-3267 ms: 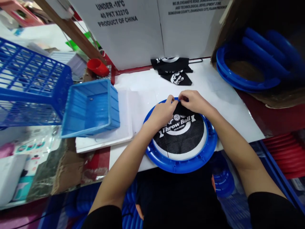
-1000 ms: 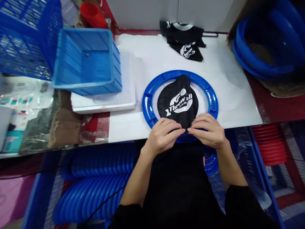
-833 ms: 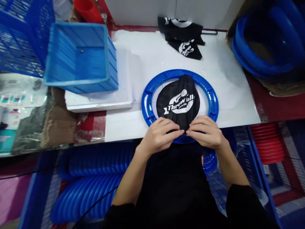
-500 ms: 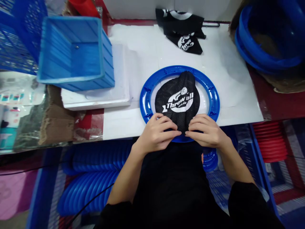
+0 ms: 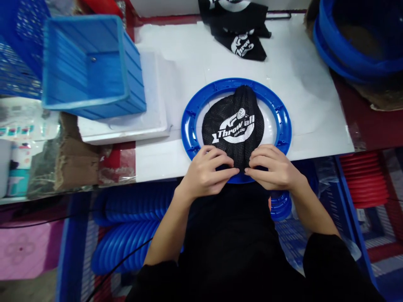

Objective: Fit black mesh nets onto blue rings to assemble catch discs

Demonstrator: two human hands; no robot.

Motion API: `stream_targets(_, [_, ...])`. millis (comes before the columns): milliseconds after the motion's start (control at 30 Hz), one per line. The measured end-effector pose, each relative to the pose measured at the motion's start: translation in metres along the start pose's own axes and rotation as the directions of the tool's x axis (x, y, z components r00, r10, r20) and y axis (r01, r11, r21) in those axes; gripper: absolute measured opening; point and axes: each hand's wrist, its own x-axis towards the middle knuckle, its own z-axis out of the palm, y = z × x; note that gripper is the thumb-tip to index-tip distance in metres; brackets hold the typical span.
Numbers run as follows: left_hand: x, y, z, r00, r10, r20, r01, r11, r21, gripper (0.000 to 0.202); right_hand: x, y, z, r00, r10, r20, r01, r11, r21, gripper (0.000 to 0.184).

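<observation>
A blue plastic ring (image 5: 190, 126) lies at the table's front edge. Inside it is a black mesh fabric piece (image 5: 220, 112) with a white "Throw" logo, its lower part gathered toward the near rim. My left hand (image 5: 209, 170) pinches the fabric's near edge from the left, thumb and fingers together. From the right, my right hand (image 5: 272, 167) pinches the same edge, with a small gap between the two thumbs. The fingertips partly cover the near rim, so how the fabric meets the ring there is hidden.
More black printed fabric pieces (image 5: 242, 44) lie at the back. On the left, a blue bin (image 5: 134, 79) stands on a white slab (image 5: 157, 100). Large blue rings (image 5: 330, 46) are at right. Below hang stacked blue rings (image 5: 126, 247) and red rings (image 5: 365, 180).
The camera view has shifted slightly. Both hands keep nearly the same pinch at the fabric's near edge; the fabric and ring look almost unchanged.
</observation>
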Motion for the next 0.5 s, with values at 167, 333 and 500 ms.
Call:
stream_targets(167, [0.001,0.0,0.001,0.999,0.021,0.037,-0.021,1.0,-0.001,0.021,0.005,-0.002,-0.003,0.997,-0.046,0.069,0.052,0.995,-0.082,0.024])
stream_targets(333, [0.002,0.002,-0.004,0.995,-0.008,0.103,0.011,0.999,-0.031,0.021,0.01,-0.007,-0.009,0.988,-0.049,0.146,0.068,0.989,-0.13,0.024])
stream_targets(500, [0.014,0.006,-0.017,0.967,-0.238,0.087,0.249,0.959,-0.138,0.012,0.016,-0.007,-0.021,0.993,0.042,0.114,-0.05,0.996,0.07,0.011])
